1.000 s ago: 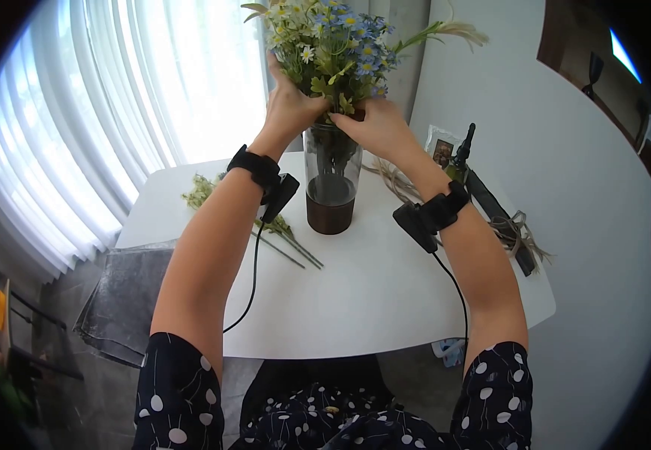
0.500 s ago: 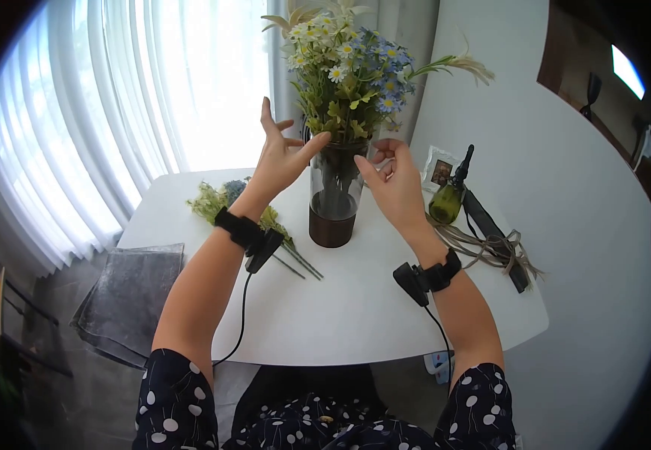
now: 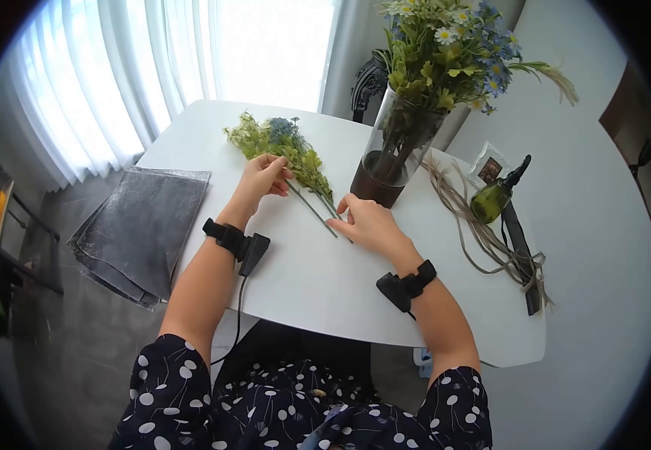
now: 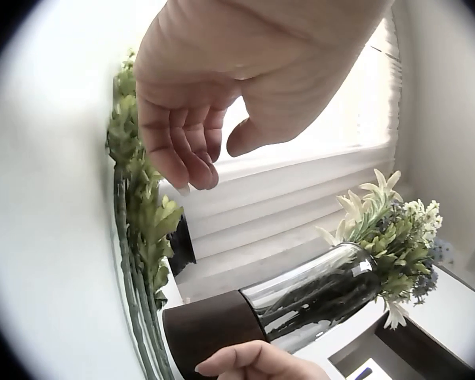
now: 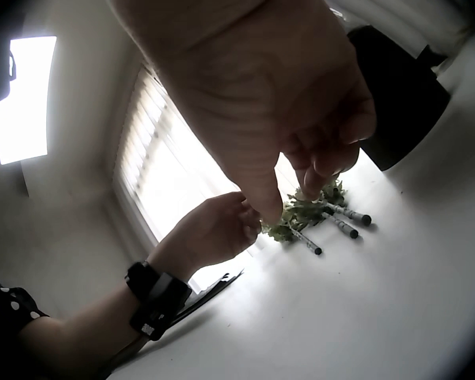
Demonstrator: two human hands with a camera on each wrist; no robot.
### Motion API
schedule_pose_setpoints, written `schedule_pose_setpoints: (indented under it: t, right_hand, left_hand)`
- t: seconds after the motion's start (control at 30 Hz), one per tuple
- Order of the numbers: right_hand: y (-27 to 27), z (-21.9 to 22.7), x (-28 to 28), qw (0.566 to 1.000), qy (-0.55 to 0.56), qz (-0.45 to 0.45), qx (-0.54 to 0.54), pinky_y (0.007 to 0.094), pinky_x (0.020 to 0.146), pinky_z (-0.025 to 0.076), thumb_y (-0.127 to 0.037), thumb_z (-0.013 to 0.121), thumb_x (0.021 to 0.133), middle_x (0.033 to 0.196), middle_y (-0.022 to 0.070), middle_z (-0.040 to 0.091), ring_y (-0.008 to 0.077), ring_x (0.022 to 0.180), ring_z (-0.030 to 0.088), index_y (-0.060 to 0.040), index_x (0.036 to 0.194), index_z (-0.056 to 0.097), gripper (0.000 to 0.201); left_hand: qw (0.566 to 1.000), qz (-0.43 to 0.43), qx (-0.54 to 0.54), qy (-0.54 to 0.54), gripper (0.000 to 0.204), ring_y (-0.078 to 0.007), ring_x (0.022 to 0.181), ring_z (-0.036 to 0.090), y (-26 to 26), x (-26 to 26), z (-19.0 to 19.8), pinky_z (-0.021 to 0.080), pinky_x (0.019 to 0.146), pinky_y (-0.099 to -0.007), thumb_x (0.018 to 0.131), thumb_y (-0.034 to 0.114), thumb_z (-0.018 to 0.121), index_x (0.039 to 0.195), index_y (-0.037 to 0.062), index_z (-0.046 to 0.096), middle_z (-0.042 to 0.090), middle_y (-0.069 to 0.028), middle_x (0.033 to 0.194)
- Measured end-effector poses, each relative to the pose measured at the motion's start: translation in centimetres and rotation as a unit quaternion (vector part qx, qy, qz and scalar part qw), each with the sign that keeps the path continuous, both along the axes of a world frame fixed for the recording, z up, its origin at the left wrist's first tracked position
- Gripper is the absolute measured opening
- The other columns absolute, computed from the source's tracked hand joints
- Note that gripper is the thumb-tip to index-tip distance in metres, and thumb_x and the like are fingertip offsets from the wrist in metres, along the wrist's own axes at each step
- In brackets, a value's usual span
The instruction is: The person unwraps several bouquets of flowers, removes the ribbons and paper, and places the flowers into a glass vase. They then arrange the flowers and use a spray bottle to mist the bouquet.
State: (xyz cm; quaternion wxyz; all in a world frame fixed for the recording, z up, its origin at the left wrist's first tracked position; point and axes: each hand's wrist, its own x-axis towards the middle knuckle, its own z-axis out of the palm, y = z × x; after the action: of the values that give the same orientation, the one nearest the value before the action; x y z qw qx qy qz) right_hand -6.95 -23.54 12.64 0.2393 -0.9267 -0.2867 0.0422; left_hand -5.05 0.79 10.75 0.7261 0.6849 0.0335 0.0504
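Head view, left to right: a grey mat (image 3: 142,225) hangs off the left edge of the white surface (image 3: 325,277), and above centre the left hand (image 3: 262,176) rests with loosely curled fingers on the leafy stems (image 3: 288,154) without gripping them. Just right of centre, the right hand (image 3: 367,223) lies beside the stem ends, fingers relaxed and holding nothing. The flower vase (image 3: 389,154) stands at upper right, with a green bottle (image 3: 490,199) further right.
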Motion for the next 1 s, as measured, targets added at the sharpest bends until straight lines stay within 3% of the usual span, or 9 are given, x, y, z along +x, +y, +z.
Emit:
schedule_pose_setpoints:
  t: [0.1,0.3,0.4,0.47,0.5,0.57,0.77,0.93,1.0]
  right_hand:
    - [0.4,-1.6,1.0,0.999,-0.024,-0.035,-0.016,0.0383,0.064,0.048,-0.034,0.064,0.080,0.070,0.0131,0.064,0.0288,0.071,0.064,-0.0018,0.087,0.062,0.033]
    - [0.2,-2.0,1.4,0.997,0.046,-0.048,0.032,0.0353,0.065,0.050,-0.028,0.063,0.078,0.069,0.0150,0.065,0.0284,0.066,0.065,0.0004,0.082,0.063,0.028]
    - [0.0,-2.6,1.5,0.992,0.057,-0.064,0.089,0.0314,0.059,0.048,-0.023,0.063,0.079,0.064,0.0117,0.063,0.0211,0.060,0.062,0.0019,0.080,0.062,0.025]
    - [-0.1,-3.0,1.6,0.974,0.094,-0.068,0.196,0.0264,0.053,0.044,-0.018,0.063,0.080,0.059,0.0049,0.059,0.0109,0.054,0.054,0.0027,0.080,0.060,0.021]
    - [-0.1,-3.3,1.8,0.974,0.096,-0.068,0.195,0.0264,0.053,0.044,-0.018,0.063,0.080,0.059,0.0049,0.059,0.0109,0.054,0.054,0.0027,0.080,0.060,0.021]
    - [0.2,-4.0,1.9,0.947,0.116,-0.062,0.294,0.0217,0.049,0.038,-0.013,0.062,0.083,0.058,-0.0013,0.053,0.0038,0.052,0.044,0.0025,0.080,0.058,0.017]
    - [0.3,-3.6,1.2,0.941,0.107,-0.019,0.322,0.0188,0.047,0.035,-0.012,0.062,0.084,0.059,-0.0035,0.051,0.0010,0.051,0.041,0.0015,0.080,0.057,0.015]
    - [0.7,-3.0,0.5,0.942,0.093,-0.004,0.323,0.0189,0.047,0.036,-0.011,0.063,0.083,0.058,-0.0031,0.052,0.0012,0.051,0.042,0.0015,0.081,0.057,0.014]
    - [0.7,-3.1,0.5,0.941,0.080,-0.008,0.329,0.0190,0.047,0.037,-0.011,0.064,0.083,0.058,-0.0026,0.052,0.0015,0.051,0.042,0.0017,0.081,0.057,0.014]
  left_hand:
    - [0.993,-0.055,-0.089,0.057,0.028,-0.0137,0.065,0.061,0.2,0.1,-1.4,0.054,0.062,-0.0282,0.094,0.027,0.052,0.101,0.0000,0.055,0.063,-0.0108,0.090]
    - [0.992,-0.103,-0.002,0.068,0.032,-0.0152,0.066,0.063,-1.5,-0.8,-1.3,0.055,0.060,-0.0254,0.094,0.023,0.051,0.109,-0.0047,0.054,0.063,-0.0132,0.094]
    - [0.992,-0.099,0.052,0.063,0.031,-0.0145,0.057,0.061,-1.6,-0.8,-1.7,0.052,0.051,-0.0250,0.093,0.022,0.051,0.106,-0.0062,0.057,0.062,-0.0105,0.081]
    - [0.988,-0.102,0.097,0.064,0.032,-0.0138,0.053,0.060,-1.8,-1.0,-1.6,0.051,0.048,-0.0250,0.093,0.022,0.052,0.104,-0.0067,0.059,0.061,-0.0089,0.075]
    - [0.987,-0.099,0.117,0.056,0.032,-0.0131,0.051,0.058,-2.0,-1.1,-1.4,0.049,0.046,-0.0249,0.093,0.022,0.052,0.103,-0.0068,0.060,0.059,-0.0072,0.070]
    - [0.985,-0.097,0.136,0.050,0.032,-0.0123,0.048,0.057,-2.2,-1.4,-1.3,0.048,0.043,-0.0249,0.093,0.022,0.053,0.103,-0.0068,0.061,0.057,-0.0055,0.065]
    - [0.983,-0.085,0.163,0.022,0.030,-0.0104,0.047,0.055,-2.7,-1.7,-0.8,0.045,0.042,-0.0236,0.093,0.021,0.053,0.103,-0.0062,0.060,0.055,-0.0034,0.064]
    - [0.988,-0.140,-0.060,-0.034,0.027,-0.0102,0.056,0.055,-3.3,-1.7,-1.1,0.046,0.054,-0.0235,0.093,0.019,0.052,0.102,-0.0047,0.059,0.057,-0.0029,0.073]
    - [0.990,-0.131,-0.046,-0.027,0.025,-0.0111,0.059,0.056,-3.4,-1.9,-0.9,0.046,0.056,-0.0247,0.091,0.018,0.053,0.100,-0.0038,0.060,0.058,-0.0050,0.076]
